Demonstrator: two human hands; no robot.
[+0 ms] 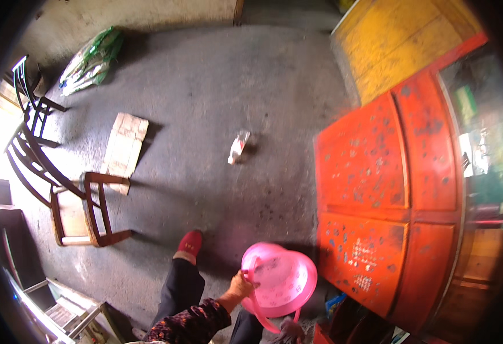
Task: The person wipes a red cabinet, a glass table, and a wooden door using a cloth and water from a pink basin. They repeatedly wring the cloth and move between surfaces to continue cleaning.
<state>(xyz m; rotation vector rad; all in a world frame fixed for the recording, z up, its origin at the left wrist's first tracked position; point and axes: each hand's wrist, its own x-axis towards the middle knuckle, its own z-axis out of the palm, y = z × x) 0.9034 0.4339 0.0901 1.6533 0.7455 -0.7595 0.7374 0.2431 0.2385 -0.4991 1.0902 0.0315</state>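
A pink plastic basket (292, 296) with a flower-like pattern of small openings hangs low by my right leg. My left hand (240, 287) reaches across from a dark patterned sleeve and is closed around the basket's pink handle (258, 303). The basket looks tilted, and I see no contents in it. My right hand is out of view. Beneath the basket's lower rim, a grey-brown fuzzy thing (292, 331) shows at the frame's bottom; I cannot tell what it is. My red shoe (191, 243) is on the concrete floor.
An orange-red cabinet (363, 163) with worn paint stands at right, beside a yellow panel (410, 38). Two wooden chairs (68, 210) are at left near a flattened cardboard piece (124, 139). A clear plastic packet or bottle (238, 148) lies mid-floor. A green sack (92, 62) rests by the wall.
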